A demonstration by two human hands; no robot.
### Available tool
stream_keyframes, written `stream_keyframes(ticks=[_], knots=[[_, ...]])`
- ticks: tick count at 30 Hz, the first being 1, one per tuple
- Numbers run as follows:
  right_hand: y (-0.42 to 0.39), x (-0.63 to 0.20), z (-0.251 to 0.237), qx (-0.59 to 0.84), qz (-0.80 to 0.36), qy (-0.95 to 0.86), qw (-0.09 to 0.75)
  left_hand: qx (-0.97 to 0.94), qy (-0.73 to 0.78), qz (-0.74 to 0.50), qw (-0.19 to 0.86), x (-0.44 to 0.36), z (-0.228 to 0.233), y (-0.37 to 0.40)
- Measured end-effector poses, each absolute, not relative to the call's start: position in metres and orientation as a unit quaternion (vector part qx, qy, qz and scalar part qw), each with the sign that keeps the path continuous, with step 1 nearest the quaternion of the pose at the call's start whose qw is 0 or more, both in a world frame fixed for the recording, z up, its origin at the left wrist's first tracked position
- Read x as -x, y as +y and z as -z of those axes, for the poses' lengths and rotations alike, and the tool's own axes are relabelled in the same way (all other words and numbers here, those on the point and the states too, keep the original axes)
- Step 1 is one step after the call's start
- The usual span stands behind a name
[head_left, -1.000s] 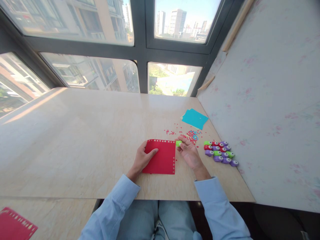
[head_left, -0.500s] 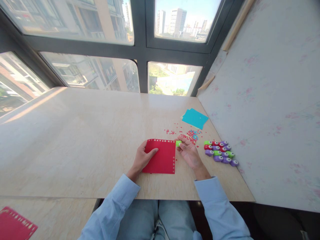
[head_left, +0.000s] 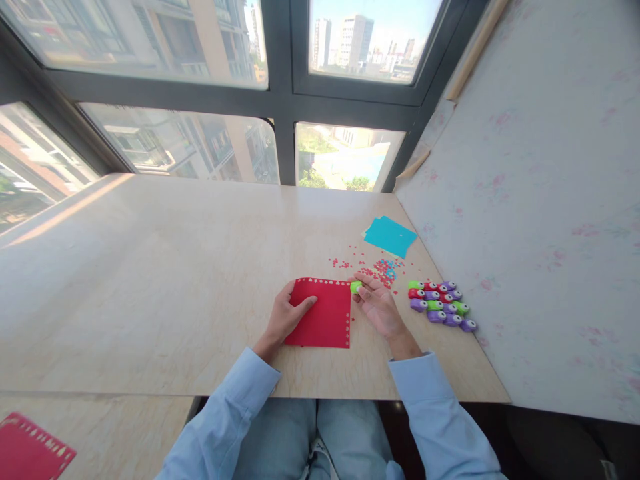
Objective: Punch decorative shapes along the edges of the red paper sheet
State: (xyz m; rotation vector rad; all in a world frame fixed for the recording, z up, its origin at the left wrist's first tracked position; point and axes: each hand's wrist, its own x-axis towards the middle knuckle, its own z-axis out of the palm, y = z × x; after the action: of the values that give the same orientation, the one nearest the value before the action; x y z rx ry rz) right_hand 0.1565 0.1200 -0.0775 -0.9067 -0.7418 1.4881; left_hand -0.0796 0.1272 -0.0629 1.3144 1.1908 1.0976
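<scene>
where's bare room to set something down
Widest: the tabletop left of the left hand, back to the window frame. A narrower strip lies between the red punched paper and the front edge. Crowded: around the right hand, with paper confetti, blue sheets and craft punches.

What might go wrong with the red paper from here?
The red paper could perhaps tear near its top right corner, where the green punch sits close to the holes along the top edge. If the left hand lets it slip, the next hole may land crooked. The right hand might also scatter the loose paper bits lying just beyond it.
</scene>
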Motion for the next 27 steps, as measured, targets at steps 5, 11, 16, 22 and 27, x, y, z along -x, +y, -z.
stream_keyframes(ticks=[5,11,16,22,27], knots=[[0.1195,-0.1542,0.0780,0.385,-0.652,-0.312,0.574,-0.546,0.495,-0.453,0.502,0.0796,0.0636,0.1273],[0.1195,-0.1530,0.0805,0.384,-0.666,-0.300,0.565,-0.556,0.492,-0.451,0.496,0.0801,0.0661,0.1283],[0.1187,-0.1540,0.0813,0.387,-0.672,-0.303,0.554,-0.556,0.490,-0.455,0.494,0.0800,0.0670,0.1289],[0.1179,-0.1535,0.0788,0.390,-0.675,-0.300,0.551,-0.561,0.490,-0.457,0.486,0.0798,0.0676,0.1294],[0.1170,-0.1536,0.0757,0.387,-0.672,-0.311,0.549,-0.558,0.491,-0.457,0.488,0.0795,0.0674,0.1295]])
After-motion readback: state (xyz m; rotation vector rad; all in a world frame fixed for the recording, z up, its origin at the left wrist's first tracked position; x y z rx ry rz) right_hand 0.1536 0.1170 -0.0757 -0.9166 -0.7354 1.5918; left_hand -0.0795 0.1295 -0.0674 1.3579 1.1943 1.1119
